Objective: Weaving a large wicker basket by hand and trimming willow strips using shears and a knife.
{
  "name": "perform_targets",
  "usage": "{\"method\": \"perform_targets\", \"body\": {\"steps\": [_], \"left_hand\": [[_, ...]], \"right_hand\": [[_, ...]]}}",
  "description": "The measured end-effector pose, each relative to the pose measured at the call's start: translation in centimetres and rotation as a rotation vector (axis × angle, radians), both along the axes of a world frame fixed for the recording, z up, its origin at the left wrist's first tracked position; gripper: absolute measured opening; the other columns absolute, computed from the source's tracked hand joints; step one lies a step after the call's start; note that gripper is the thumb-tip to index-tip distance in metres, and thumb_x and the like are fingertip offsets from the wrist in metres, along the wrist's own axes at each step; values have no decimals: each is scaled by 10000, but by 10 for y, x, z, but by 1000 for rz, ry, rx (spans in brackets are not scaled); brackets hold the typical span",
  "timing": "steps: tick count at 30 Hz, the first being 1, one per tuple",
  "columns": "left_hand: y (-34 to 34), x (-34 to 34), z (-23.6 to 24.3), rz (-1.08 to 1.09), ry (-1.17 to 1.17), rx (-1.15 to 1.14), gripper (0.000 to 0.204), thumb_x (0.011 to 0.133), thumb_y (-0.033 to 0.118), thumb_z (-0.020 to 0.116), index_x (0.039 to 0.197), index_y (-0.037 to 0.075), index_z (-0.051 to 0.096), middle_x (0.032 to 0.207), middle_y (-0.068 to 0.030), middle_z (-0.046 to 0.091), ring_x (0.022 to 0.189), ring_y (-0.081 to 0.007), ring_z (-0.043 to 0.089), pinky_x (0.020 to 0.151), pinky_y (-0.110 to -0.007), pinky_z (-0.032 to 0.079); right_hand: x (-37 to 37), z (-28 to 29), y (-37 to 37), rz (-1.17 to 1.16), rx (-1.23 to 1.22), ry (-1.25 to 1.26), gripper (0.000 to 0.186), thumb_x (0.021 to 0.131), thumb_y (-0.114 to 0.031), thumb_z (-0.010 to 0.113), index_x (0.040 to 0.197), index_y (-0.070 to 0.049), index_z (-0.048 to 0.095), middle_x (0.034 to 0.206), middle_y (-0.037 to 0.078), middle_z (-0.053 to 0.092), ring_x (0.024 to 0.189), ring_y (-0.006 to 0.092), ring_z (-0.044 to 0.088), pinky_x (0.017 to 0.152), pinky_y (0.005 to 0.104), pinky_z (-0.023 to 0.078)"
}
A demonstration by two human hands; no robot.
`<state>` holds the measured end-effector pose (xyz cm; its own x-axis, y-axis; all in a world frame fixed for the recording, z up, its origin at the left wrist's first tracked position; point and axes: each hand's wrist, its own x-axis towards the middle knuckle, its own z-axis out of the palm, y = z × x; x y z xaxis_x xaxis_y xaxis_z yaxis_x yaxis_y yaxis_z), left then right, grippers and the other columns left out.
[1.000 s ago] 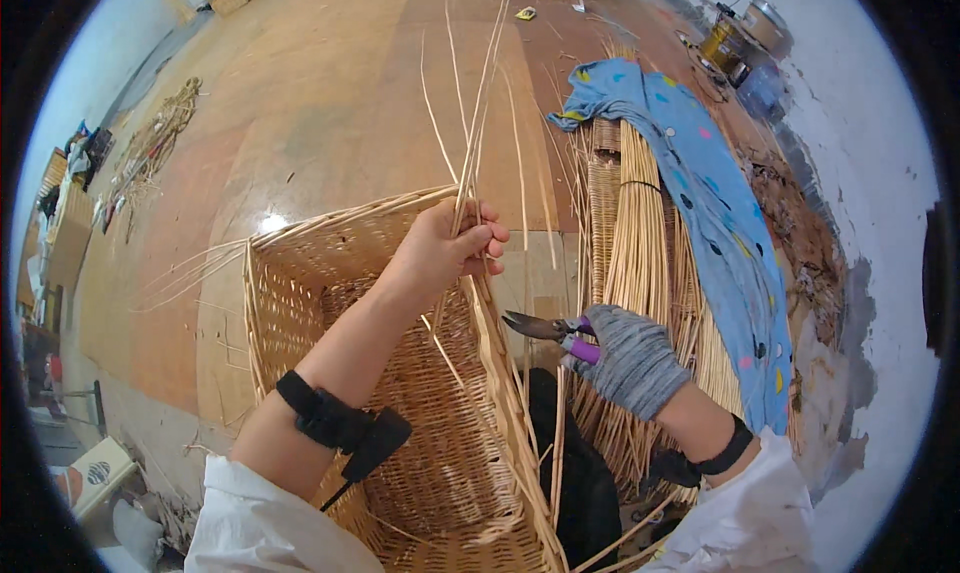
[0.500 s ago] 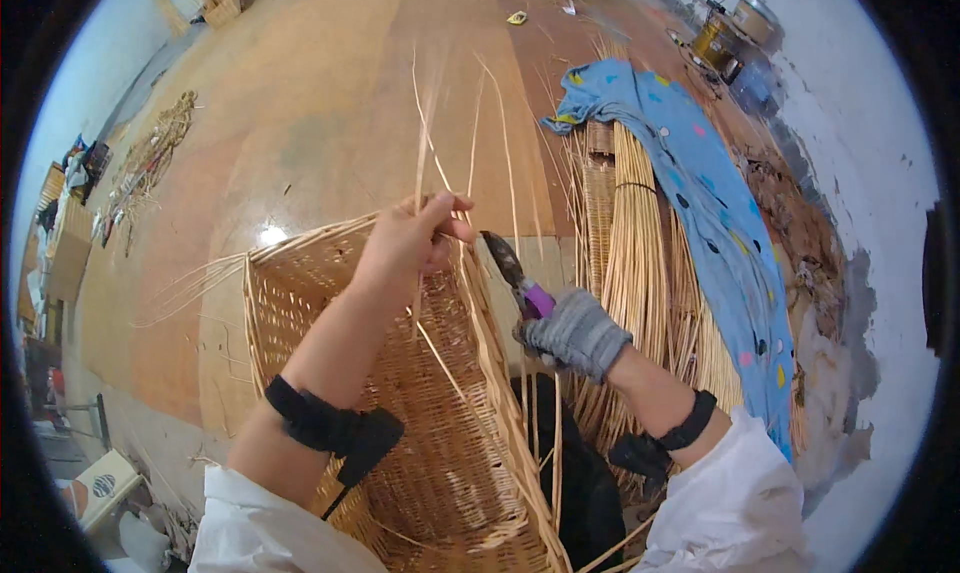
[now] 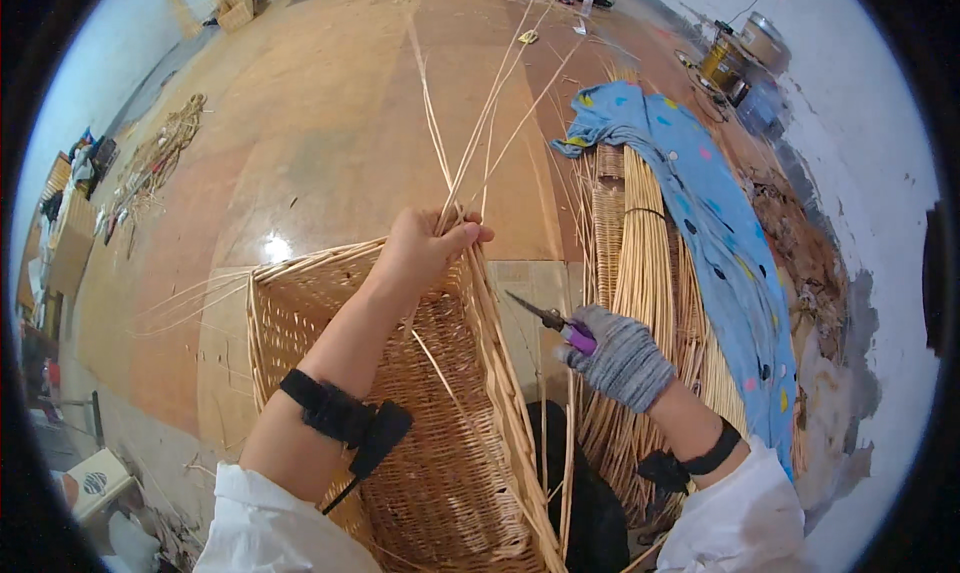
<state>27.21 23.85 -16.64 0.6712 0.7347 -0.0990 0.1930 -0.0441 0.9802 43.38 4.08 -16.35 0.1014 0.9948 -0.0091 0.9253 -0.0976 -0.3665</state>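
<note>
My left hand [image 3: 430,243] is closed on long wicker strands [image 3: 470,158] at the far right corner of a rectangular woven basket [image 3: 445,473], with loose ends fanning upward. My right hand [image 3: 620,358], in a grey knitted glove, grips pruning shears [image 3: 555,323] with purple handles and dark blades, pointing up-left just outside the basket's right rim [image 3: 505,393]. The blades are apart from my left hand. A pale strand lies diagonally inside the basket, and thin ends stick out from its far left corner.
To the right lie bundled wicker rods [image 3: 645,263], partly under a blue patterned cloth [image 3: 715,233], beside a flaking wall [image 3: 870,223]. At the far right are metal cans [image 3: 760,43]. Loose cuttings [image 3: 170,148], boxes [image 3: 70,233] and clutter line the left side of the floor [image 3: 310,93].
The shears rose toward my left hand half a second ago and have since drawn back down and rightward. The held strands shift and now fan more widely toward the right.
</note>
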Motion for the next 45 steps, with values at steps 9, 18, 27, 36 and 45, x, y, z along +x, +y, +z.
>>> {"method": "perform_targets", "body": {"steps": [9, 18, 27, 36, 45], "left_hand": [[-5, 7, 11, 22, -28, -25, 197, 849, 167, 550, 971, 17, 592, 853, -30, 645, 558, -24, 439, 506, -180, 373], [-28, -54, 61, 457, -479, -314, 190, 871, 172, 502, 1015, 50, 491, 730, -5, 518, 526, -38, 422, 419, -164, 347], [-209, -354, 113, 887, -563, 61, 112, 902, 163, 434, 993, 101, 457, 704, 25, 421, 539, -44, 343, 448, -166, 304], [-500, -620, 21, 1727, -225, 224, 231, 899, 104, 411, 1128, 115, 381, 748, 1, 448, 628, -80, 410, 571, -222, 388], [-750, -679, -248, 1974, 317, -287, 569, 756, 205, 576, 1219, 33, 292, 1000, -186, 481, 781, -302, 503, 678, -384, 428]], "right_hand": [[-7, 0, 7, -127, 17, -54, 260, 732, -234, 614, 845, -17, 526, 752, 169, 567, 715, 338, 566, 648, 397, 447], [8, -74, -56, -467, -125, 277, 406, 760, -418, 566, 848, -22, 571, 831, 185, 603, 800, 349, 574, 690, 417, 453], [84, -10, -167, -625, -420, 698, 340, 824, -374, 503, 1044, -120, 551, 895, 7, 565, 787, 117, 538, 643, 255, 443], [24, -28, -198, -136, -37, 531, 448, 855, -337, 509, 1199, -57, 446, 1066, 63, 505, 937, 126, 480, 779, 233, 381], [5, -151, -189, 41, -334, -252, 364, 795, -310, 546, 1053, -53, 543, 1050, 152, 560, 951, 335, 530, 877, 400, 396]]}}
